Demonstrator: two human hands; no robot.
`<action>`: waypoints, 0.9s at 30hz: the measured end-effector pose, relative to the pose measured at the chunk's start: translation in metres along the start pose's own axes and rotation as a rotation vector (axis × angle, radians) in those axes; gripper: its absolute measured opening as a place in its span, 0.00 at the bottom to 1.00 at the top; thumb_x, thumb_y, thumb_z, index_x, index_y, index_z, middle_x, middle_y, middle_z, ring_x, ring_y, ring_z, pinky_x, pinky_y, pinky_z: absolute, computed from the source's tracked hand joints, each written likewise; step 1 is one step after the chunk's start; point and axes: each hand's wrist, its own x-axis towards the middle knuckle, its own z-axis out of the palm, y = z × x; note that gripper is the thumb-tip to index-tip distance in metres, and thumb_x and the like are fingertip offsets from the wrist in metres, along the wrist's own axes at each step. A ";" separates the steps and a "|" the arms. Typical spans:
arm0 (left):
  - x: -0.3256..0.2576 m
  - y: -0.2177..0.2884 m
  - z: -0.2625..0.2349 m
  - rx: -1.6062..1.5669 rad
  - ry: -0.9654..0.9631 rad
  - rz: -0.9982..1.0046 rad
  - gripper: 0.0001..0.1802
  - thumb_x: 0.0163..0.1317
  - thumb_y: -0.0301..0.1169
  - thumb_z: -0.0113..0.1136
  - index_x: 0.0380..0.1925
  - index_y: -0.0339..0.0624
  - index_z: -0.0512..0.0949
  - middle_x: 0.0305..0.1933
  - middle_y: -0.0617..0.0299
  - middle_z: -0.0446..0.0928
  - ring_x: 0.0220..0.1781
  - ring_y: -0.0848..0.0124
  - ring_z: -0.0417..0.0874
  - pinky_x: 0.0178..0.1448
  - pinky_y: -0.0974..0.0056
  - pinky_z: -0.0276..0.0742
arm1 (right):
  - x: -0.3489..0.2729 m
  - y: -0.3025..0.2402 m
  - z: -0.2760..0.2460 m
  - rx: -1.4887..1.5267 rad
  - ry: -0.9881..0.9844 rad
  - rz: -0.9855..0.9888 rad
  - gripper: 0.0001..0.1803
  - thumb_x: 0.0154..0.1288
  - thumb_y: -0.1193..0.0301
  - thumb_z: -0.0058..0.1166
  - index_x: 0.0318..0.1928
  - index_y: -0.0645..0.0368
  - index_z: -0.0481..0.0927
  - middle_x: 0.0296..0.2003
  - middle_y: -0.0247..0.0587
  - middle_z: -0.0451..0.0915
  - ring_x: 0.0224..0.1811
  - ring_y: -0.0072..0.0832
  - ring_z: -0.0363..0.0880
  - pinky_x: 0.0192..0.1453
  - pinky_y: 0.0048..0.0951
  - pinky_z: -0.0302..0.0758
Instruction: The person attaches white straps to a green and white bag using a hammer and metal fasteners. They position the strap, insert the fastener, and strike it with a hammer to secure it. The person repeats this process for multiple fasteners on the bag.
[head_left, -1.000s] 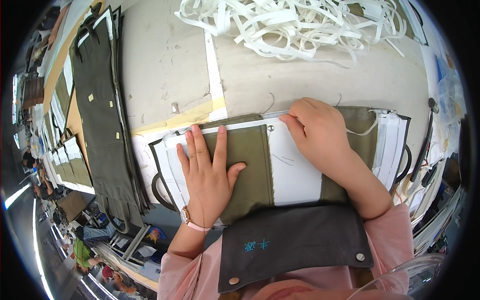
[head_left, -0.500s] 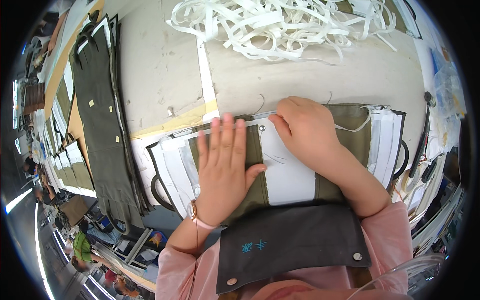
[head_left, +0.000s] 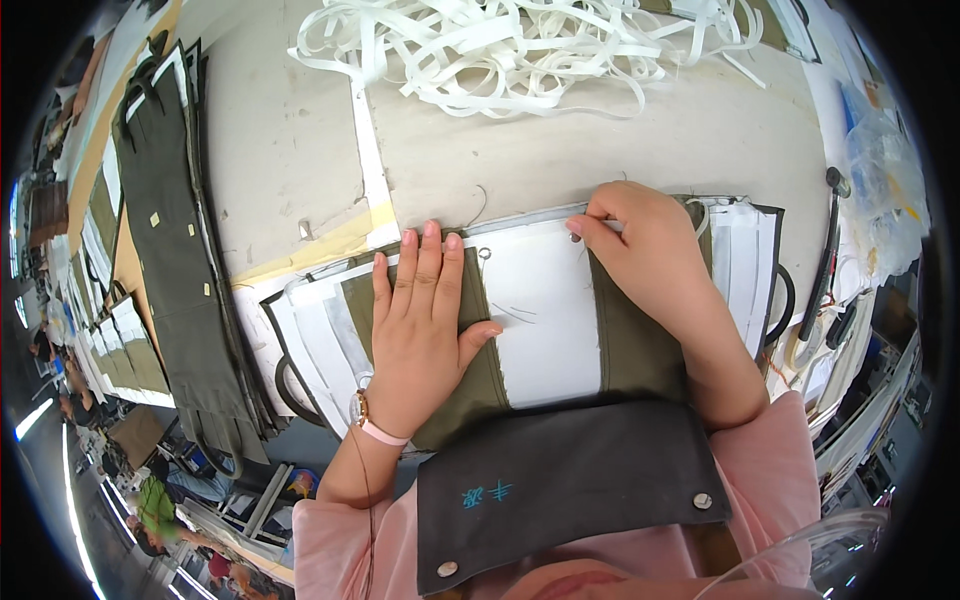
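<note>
The left hand (head_left: 425, 325) lies flat with the palm down. Its four fingers are stretched straight forward and held close together, and the thumb points out to the right side. A thin pink band is around the left wrist, and the bare forearm goes back toward the body into a pink sleeve. The right hand (head_left: 650, 255) is curled, with the knuckles up. Its fingertips (head_left: 578, 226) bend down and to the left and press together. The right forearm comes in from the lower right, also from a pink sleeve.
</note>
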 end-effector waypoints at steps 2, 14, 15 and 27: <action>0.000 0.000 -0.001 0.001 -0.017 -0.002 0.49 0.69 0.63 0.43 0.75 0.32 0.57 0.81 0.41 0.52 0.83 0.46 0.49 0.81 0.40 0.41 | 0.001 0.000 0.001 -0.020 -0.001 0.004 0.13 0.64 0.67 0.61 0.27 0.61 0.74 0.25 0.45 0.76 0.31 0.45 0.77 0.37 0.43 0.72; 0.020 0.018 -0.024 0.145 0.002 0.037 0.40 0.64 0.48 0.63 0.72 0.44 0.66 0.77 0.43 0.60 0.80 0.48 0.58 0.80 0.42 0.51 | 0.005 -0.002 0.006 -0.144 -0.042 0.021 0.12 0.65 0.65 0.59 0.29 0.60 0.77 0.28 0.46 0.79 0.34 0.46 0.80 0.40 0.46 0.74; 0.029 0.021 -0.025 0.104 0.009 0.121 0.40 0.63 0.48 0.63 0.72 0.42 0.66 0.77 0.43 0.60 0.80 0.49 0.58 0.80 0.42 0.51 | 0.005 -0.003 0.008 -0.156 -0.022 0.003 0.12 0.65 0.65 0.59 0.29 0.60 0.77 0.29 0.46 0.79 0.34 0.46 0.80 0.40 0.46 0.74; 0.055 0.029 0.003 -0.104 0.008 0.322 0.46 0.62 0.51 0.62 0.72 0.32 0.62 0.78 0.45 0.60 0.80 0.51 0.58 0.81 0.43 0.48 | -0.013 0.028 -0.037 -0.030 0.023 0.130 0.14 0.64 0.66 0.61 0.27 0.62 0.77 0.25 0.47 0.78 0.31 0.46 0.78 0.37 0.44 0.72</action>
